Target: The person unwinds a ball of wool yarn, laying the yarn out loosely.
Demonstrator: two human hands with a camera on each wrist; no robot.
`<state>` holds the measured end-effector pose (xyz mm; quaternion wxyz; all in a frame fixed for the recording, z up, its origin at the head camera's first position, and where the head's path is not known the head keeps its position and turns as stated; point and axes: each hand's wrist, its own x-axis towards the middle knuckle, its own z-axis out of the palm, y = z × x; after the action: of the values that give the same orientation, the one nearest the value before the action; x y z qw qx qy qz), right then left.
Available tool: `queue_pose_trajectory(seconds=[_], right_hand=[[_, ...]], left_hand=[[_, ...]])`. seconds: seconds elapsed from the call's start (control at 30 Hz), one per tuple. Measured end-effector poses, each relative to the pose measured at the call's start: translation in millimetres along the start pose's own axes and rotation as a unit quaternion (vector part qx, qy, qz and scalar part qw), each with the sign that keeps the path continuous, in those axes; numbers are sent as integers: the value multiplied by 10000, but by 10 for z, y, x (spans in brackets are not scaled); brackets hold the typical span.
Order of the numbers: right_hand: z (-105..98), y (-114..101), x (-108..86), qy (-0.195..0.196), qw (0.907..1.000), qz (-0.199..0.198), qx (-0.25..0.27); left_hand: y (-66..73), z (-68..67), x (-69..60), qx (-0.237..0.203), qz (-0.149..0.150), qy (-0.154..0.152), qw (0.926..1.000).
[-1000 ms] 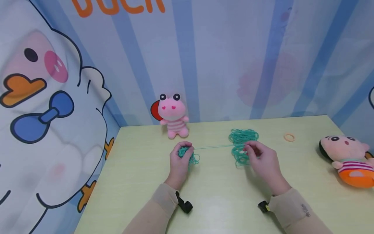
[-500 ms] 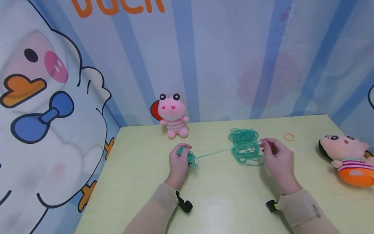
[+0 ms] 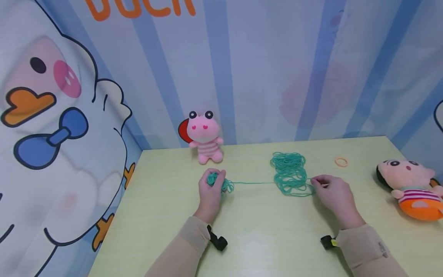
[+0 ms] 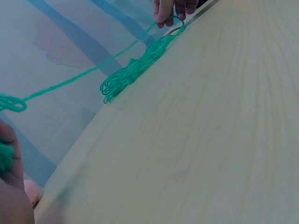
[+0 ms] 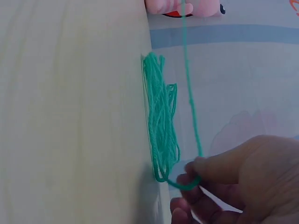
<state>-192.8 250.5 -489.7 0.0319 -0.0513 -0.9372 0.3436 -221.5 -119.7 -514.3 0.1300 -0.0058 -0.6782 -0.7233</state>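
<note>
My left hand (image 3: 210, 196) grips a small tangled bundle of green yarn (image 3: 227, 186), with loops poking out past the thumb. From it a single strand (image 3: 252, 183) runs across to the right, above the table. My right hand (image 3: 333, 196) pinches that strand between thumb and fingertips, seen closely in the right wrist view, where the yarn bends at the fingers. Just left of the right hand, a flat pile of looped green yarn (image 3: 290, 173) lies on the table in back-and-forth folds. The pinched strand joins the pile's right side.
A pink striped plush toy (image 3: 207, 138) sits at the table's back edge. On the right lies another plush doll (image 3: 413, 190) in orange. Behind the pile, a small peach-coloured ring (image 3: 341, 162) rests on the pale wooden table (image 3: 263, 234). A printed cloth backdrop (image 3: 256, 69) stands behind.
My right hand has drawn the strand rightward across the pile, then come slightly nearer the table's front. The left hand stays almost in place, still holding its bundle.
</note>
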Motion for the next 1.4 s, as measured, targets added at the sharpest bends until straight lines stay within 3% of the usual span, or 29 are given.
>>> queue_pose_trajectory(seconds=[0.13, 0.27, 0.37, 0.47, 0.57, 0.67, 0.8, 1.0, 1.2, 1.4], right_hand=[[5, 9, 5, -428, 9988, 52, -211], [35, -56, -16, -198, 9995, -183, -173], [117, -216, -54, 238, 9970, -742, 41], [285, -441, -93, 333, 9880, -1462, 380], [504, -651, -130, -99, 9771, -2009, 696], [713, -848, -165, -709, 9678, -2216, 962], [930, -1069, -182, -1091, 9601, -2330, 1095], [1102, -1210, -177, -821, 9643, -2333, 942], [1079, -1171, -144, -586, 9715, -2074, 992], [914, -1110, -89, -139, 9777, -1646, 1300]], left_hand=[[-10, 11, -2, -10, -13, -164, 9999], [-17, 26, 1, -103, -46, -283, 9995], [-10, 38, -2, -224, 17, -426, 9988], [-2, 40, -5, -309, 129, -584, 9977], [3, 35, -11, -338, 134, -718, 9968], [2, 29, -13, -302, 65, -794, 9964], [-10, 21, -12, -290, 33, -903, 9955], [-11, 28, -17, -312, 24, -1040, 9941], [-3, 16, -11, -46, -27, -904, 9959], [-12, 20, -9, -250, -87, -1165, 9928]])
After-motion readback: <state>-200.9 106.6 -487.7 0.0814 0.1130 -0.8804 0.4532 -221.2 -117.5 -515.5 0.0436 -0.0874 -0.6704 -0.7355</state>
